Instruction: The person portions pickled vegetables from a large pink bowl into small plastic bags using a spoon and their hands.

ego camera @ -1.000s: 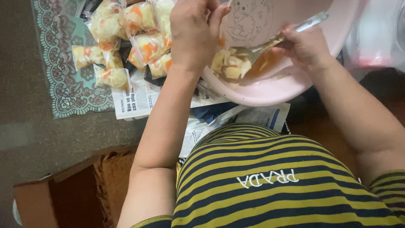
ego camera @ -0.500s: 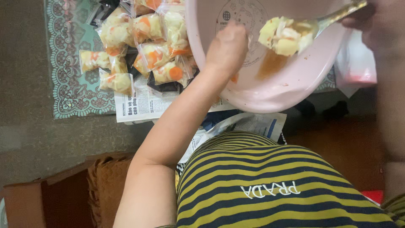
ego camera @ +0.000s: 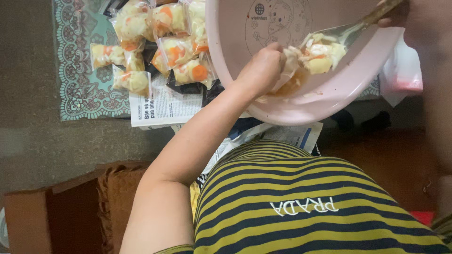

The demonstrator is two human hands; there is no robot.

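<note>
Up at twelve o'clock, the left hand is reaching into the tilted pink basin, its grip closing on a small clear bag at the spoon's tip. The right hand, at one o'clock, is clamping a metal spoon heaped with pickled vegetables. Filled bags are lying at eleven o'clock on newspaper and a teal mat.

You wear a striped top with dark navy and yellow bands running across it and pale lettering on the front. Your arms are bare, uncovered to the shoulder, and your hands are bare too.
</note>
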